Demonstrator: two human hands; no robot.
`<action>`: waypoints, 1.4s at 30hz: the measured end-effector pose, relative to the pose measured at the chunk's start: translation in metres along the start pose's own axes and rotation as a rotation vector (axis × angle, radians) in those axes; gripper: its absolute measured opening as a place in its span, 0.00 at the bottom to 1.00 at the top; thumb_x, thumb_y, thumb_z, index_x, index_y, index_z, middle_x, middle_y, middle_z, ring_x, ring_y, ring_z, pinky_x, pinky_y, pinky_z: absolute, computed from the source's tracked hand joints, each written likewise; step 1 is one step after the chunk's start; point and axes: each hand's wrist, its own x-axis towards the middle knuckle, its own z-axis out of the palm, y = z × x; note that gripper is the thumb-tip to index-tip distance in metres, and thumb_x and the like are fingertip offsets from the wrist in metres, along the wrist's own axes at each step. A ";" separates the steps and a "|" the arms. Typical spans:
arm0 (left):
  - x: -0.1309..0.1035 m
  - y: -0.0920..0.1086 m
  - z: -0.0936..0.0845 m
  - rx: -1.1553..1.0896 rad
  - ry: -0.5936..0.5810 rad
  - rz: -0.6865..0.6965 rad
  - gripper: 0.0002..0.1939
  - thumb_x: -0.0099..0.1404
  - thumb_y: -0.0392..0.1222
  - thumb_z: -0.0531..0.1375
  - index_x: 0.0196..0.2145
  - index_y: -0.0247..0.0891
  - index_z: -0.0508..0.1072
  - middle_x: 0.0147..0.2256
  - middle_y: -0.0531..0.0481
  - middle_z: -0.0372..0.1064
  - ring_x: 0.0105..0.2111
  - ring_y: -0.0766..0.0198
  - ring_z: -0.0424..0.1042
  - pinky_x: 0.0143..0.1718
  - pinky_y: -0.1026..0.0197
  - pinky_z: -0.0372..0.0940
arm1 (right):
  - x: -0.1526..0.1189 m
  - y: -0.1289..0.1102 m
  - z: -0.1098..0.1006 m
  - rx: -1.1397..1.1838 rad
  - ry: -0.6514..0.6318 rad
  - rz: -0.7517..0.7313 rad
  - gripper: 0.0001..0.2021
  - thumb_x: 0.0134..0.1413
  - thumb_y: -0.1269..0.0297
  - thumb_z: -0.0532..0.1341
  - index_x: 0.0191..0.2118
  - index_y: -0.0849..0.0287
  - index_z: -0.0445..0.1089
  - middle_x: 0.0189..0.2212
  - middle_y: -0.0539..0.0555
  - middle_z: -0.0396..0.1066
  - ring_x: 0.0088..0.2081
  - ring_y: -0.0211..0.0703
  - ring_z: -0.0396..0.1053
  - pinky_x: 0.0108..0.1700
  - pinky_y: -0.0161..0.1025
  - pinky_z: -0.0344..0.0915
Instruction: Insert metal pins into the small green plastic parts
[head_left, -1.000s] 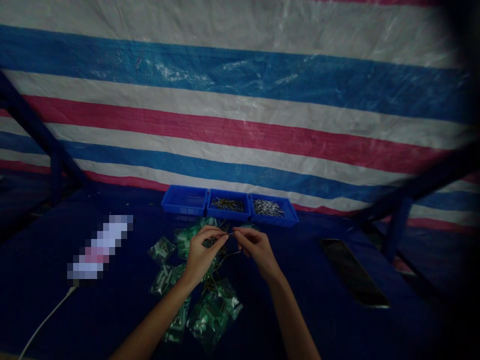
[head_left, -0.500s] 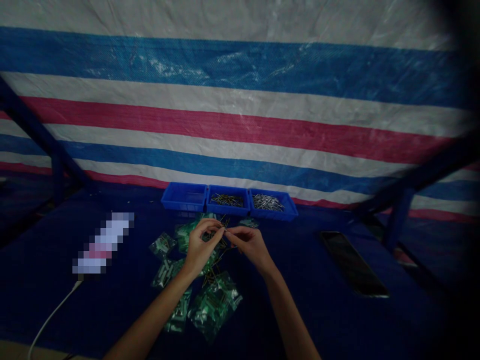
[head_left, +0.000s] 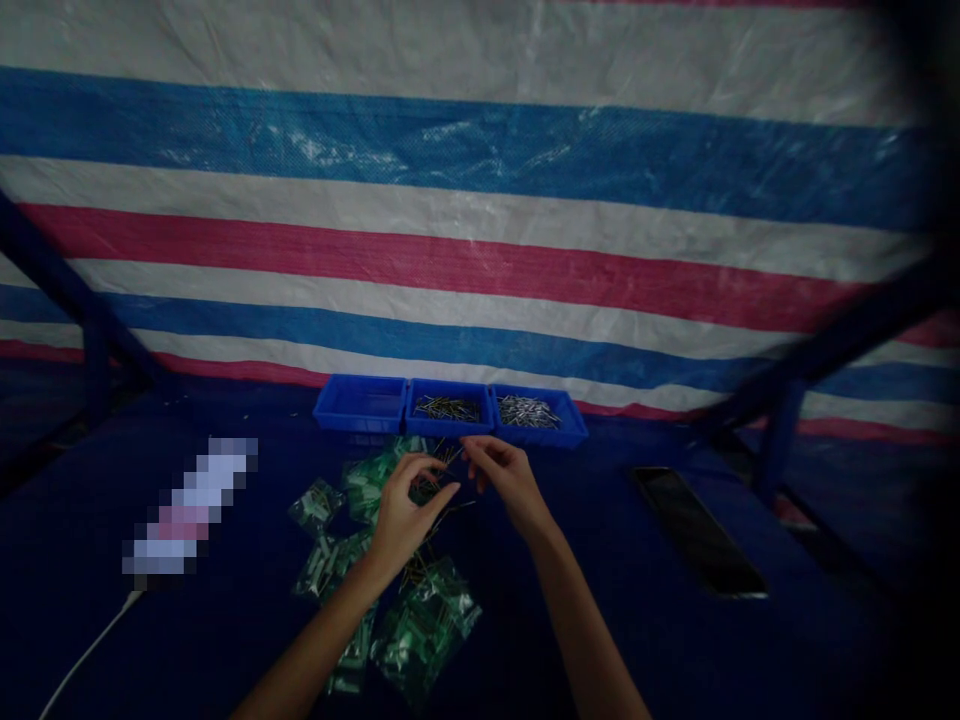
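My left hand (head_left: 405, 510) is over the pile, its thumb and index finger apart in a curve. Beside it, my right hand (head_left: 506, 482) is closed in a pinch on a thin metal pin (head_left: 454, 457), whose exact kind is too small to tell. Loose thin brass-coloured pins (head_left: 414, 570) lie beneath and between the hands. Around them are small clear bags of green and pale pieces, one bag (head_left: 427, 630) in front and another bag (head_left: 316, 505) at the left.
Behind the hands stand three blue bins: a left bin (head_left: 360, 425), a middle bin (head_left: 448, 408) of brass-coloured pins and a right bin (head_left: 529, 411) of silver ones. A dark phone (head_left: 697, 530) lies right; a pixelated device (head_left: 187, 510) with a white cable (head_left: 90, 650) lies left.
My hands have drawn apart from touching fingertips. The left thumb and index finger have opened, and the right hand has shifted slightly up and away with the thin pin. The view has tilted slightly.
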 end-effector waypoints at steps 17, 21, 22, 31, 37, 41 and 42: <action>0.003 -0.004 -0.003 0.190 0.008 0.052 0.05 0.53 0.42 0.62 0.23 0.39 0.74 0.32 0.49 0.68 0.35 0.61 0.68 0.40 0.57 0.61 | -0.006 0.016 -0.025 -0.973 -0.281 -0.035 0.08 0.38 0.61 0.65 0.31 0.51 0.74 0.31 0.49 0.74 0.33 0.42 0.69 0.29 0.35 0.60; 0.008 0.004 -0.003 0.194 0.032 0.050 0.08 0.49 0.44 0.65 0.19 0.38 0.73 0.30 0.49 0.67 0.33 0.62 0.68 0.38 0.56 0.61 | -0.006 0.011 -0.028 -1.002 -0.287 -0.012 0.09 0.38 0.58 0.65 0.30 0.51 0.74 0.30 0.49 0.74 0.33 0.44 0.69 0.27 0.34 0.58; 0.009 0.006 -0.002 0.181 0.029 0.048 0.09 0.49 0.45 0.65 0.19 0.38 0.73 0.30 0.49 0.67 0.33 0.62 0.68 0.38 0.57 0.61 | -0.007 0.010 -0.028 -1.020 -0.291 -0.005 0.09 0.37 0.58 0.65 0.30 0.50 0.74 0.29 0.48 0.74 0.33 0.44 0.69 0.27 0.34 0.57; 0.016 0.011 0.011 0.007 -0.143 0.015 0.07 0.59 0.38 0.57 0.30 0.40 0.76 0.33 0.49 0.69 0.36 0.63 0.68 0.40 0.60 0.61 | -0.007 0.017 -0.028 -1.055 -0.307 -0.034 0.04 0.43 0.66 0.62 0.28 0.50 0.73 0.28 0.46 0.73 0.31 0.39 0.69 0.29 0.33 0.58; 0.017 0.004 0.005 0.038 -0.135 -0.005 0.07 0.57 0.40 0.59 0.34 0.40 0.75 0.33 0.49 0.68 0.34 0.64 0.68 0.37 0.61 0.62 | -0.006 0.019 -0.028 -0.951 -0.212 -0.121 0.04 0.47 0.65 0.59 0.30 0.53 0.71 0.31 0.49 0.72 0.30 0.39 0.68 0.30 0.34 0.60; 0.015 0.001 0.001 0.092 -0.133 -0.012 0.09 0.53 0.42 0.62 0.34 0.41 0.75 0.31 0.49 0.69 0.33 0.62 0.68 0.36 0.60 0.62 | -0.005 0.014 -0.021 -0.750 -0.138 -0.177 0.07 0.49 0.62 0.58 0.32 0.57 0.71 0.31 0.52 0.73 0.33 0.41 0.69 0.34 0.36 0.62; 0.015 0.001 0.000 0.083 -0.131 -0.008 0.08 0.53 0.42 0.62 0.33 0.41 0.75 0.30 0.49 0.70 0.32 0.62 0.68 0.36 0.60 0.62 | -0.005 0.013 -0.019 -0.706 -0.131 -0.179 0.07 0.49 0.62 0.58 0.32 0.57 0.71 0.30 0.52 0.73 0.32 0.41 0.69 0.33 0.36 0.62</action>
